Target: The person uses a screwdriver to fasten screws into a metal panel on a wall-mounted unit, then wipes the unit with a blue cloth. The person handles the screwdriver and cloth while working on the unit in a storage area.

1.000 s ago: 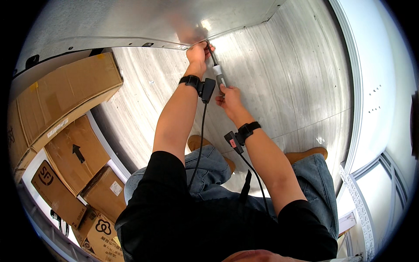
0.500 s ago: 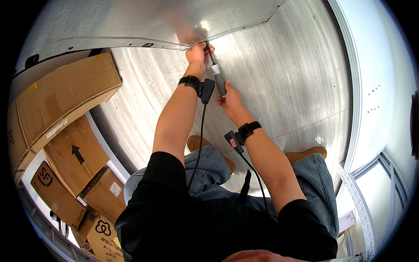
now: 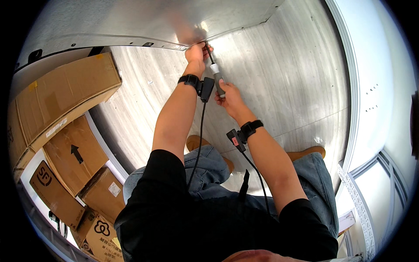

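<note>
A screwdriver [image 3: 216, 73] with a grey and white handle and a dark shaft points up to the lower edge of a silver metal panel [image 3: 144, 24]. My right hand [image 3: 229, 97] is closed around the rear of its handle. Up at the panel's edge, my left hand [image 3: 196, 53] has its fingers bent about the shaft's tip. What those fingers pinch there, if anything, is too small to make out. Each wrist wears a black strap with a small cabled device.
Cardboard boxes [image 3: 65, 91] are stacked along the left side. Pale wood-look floor [image 3: 279, 78] lies beneath my arms, and my brown shoes stand on it. A white wall with a ridged frame [image 3: 349, 65] borders the right.
My right hand has shifted its hold on the screwdriver handle, the thumb now lying further up along it. My left hand stays at the panel's edge.
</note>
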Motion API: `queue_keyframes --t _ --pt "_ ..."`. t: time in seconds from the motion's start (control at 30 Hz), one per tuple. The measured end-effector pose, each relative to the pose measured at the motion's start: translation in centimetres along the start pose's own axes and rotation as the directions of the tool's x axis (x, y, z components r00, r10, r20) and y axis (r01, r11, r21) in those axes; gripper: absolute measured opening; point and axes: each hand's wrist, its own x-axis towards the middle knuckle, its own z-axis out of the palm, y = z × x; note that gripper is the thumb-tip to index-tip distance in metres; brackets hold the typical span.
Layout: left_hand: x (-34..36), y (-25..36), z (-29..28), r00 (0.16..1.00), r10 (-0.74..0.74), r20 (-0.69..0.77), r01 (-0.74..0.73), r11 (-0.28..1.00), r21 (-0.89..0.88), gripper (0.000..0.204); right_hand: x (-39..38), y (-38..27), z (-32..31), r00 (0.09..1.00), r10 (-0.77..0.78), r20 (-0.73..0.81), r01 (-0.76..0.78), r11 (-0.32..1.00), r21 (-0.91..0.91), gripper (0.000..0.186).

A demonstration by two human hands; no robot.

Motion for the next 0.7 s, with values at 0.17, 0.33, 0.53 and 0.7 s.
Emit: queue_keyframes --t 0.17,0.33,0.53,0.7 --pt "0.1 -0.2 0.1 1.0 0.024 0.008 -0.024 1.0 -0.012 0.012 0.0 0.3 -0.6 1.0 -0.013 0.028 0.013 1.0 0.02 0.04" --pt "0.1 -0.6 0.1 0.998 0.058 0.001 -0.058 0.998 -0.013 0.014 -0.3 0.9 -1.4 0.999 -0.017 0.041 0.018 1.0 -0.017 0.038" --pt "-1.2 -1.5 0.2 0.998 0.056 0.01 -0.056 0.998 0.015 0.01 -2.0 -1.2 -3.2 1.0 -0.015 0.025 0.02 0.979 -0.202 0.041" --pt "-3.5 -1.6 2.7 0.987 0.011 0.159 -0.022 0.997 0.072 0.014 -6.3 -8.5 -7.0 0.996 -0.076 -0.039 0.049 0.879 -0.475 0.048"
